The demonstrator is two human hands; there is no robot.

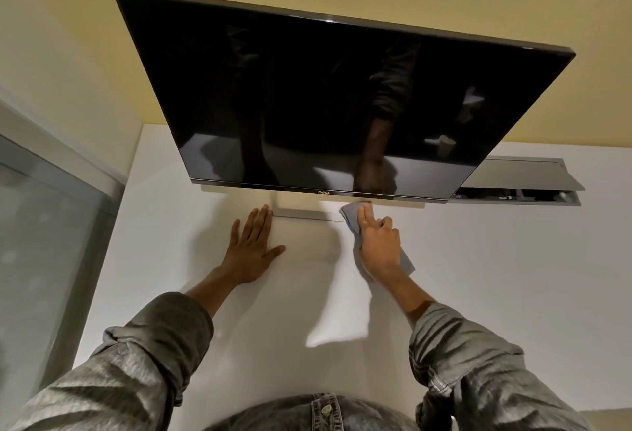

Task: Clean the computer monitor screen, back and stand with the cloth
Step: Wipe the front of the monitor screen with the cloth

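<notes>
The only text that can be read is the brand name "DELL", in pale capital letters at the middle of the thin lower edge of the monitor (307,88). A small red and a small blue mark show inside the open cable box (513,196) set into the surface (478,276) at the right, too small to read. Nothing else in view carries a legible word or number.
</notes>
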